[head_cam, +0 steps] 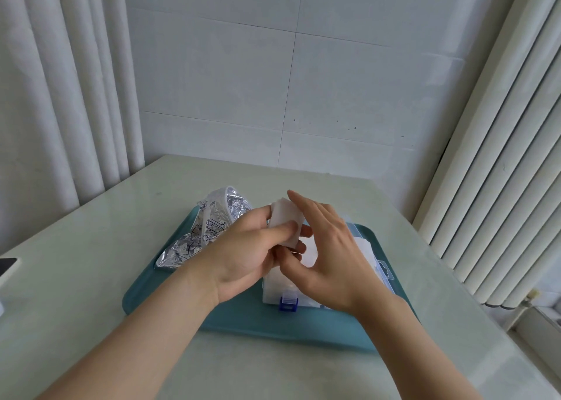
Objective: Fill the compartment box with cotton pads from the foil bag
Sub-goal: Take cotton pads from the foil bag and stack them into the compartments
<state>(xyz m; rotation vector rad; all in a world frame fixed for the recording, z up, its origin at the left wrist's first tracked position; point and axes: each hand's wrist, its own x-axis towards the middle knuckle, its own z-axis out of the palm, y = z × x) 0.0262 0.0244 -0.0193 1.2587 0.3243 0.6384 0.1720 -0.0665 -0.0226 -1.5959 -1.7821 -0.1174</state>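
Left hand [243, 257] is pinching the pads [287, 220] above the box [273, 290]; right hand [328, 257] is laying straight fingers against them. Bag [212, 223] is lying at the tray's [243, 317] far-left corner.

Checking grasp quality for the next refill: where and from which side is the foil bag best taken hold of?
Likely the foil bag's raised far end, pinched from above and the left. That end stands up off the tray, whereas the near end lies flat, and the left hand and compartment box crowd its right.
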